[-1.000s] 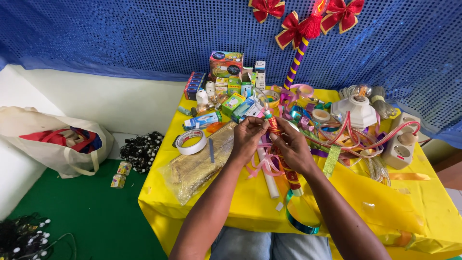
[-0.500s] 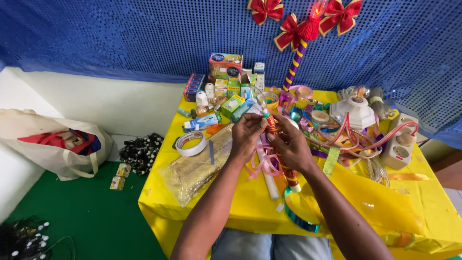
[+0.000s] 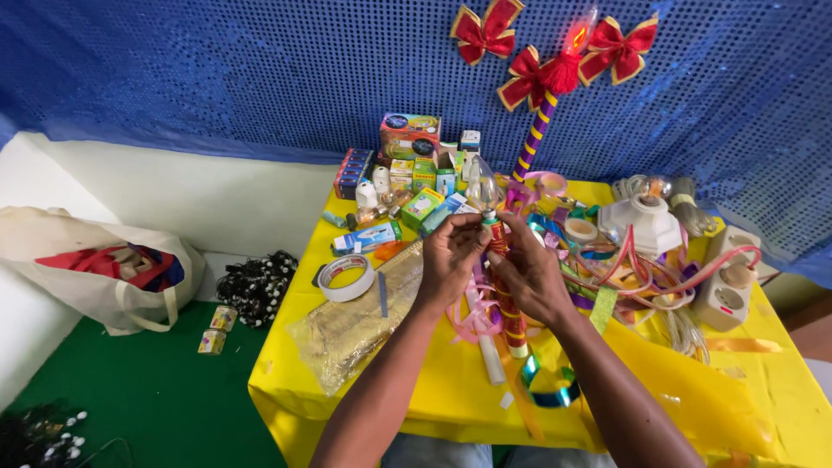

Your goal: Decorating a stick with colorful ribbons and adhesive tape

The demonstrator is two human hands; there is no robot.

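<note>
Both my hands meet over a yellow table (image 3: pixel 433 390). My left hand (image 3: pixel 452 258) pinches the top of a stick wrapped in red and yellow ribbon (image 3: pixel 510 316), just under a clear candle-shaped bulb (image 3: pixel 484 189) fixed on its upper end. My right hand (image 3: pixel 530 273) grips the same stick a little lower, fingers curled round it. The stick slants down toward the table. Pink ribbon (image 3: pixel 472 321) trails beneath my hands.
A tape roll (image 3: pixel 346 277), a clear plastic bag (image 3: pixel 351 325), small boxes (image 3: pixel 409 134), a white lamp holder (image 3: pixel 641 221), a socket block (image 3: pixel 726 290) and tangled wires crowd the table. A lit striped candle stick (image 3: pixel 539 117) with red bows stands behind. A cloth bag (image 3: pixel 104 269) lies on the green floor.
My hands stay on the wrapped stick with only small finger shifts; the view has barely moved.
</note>
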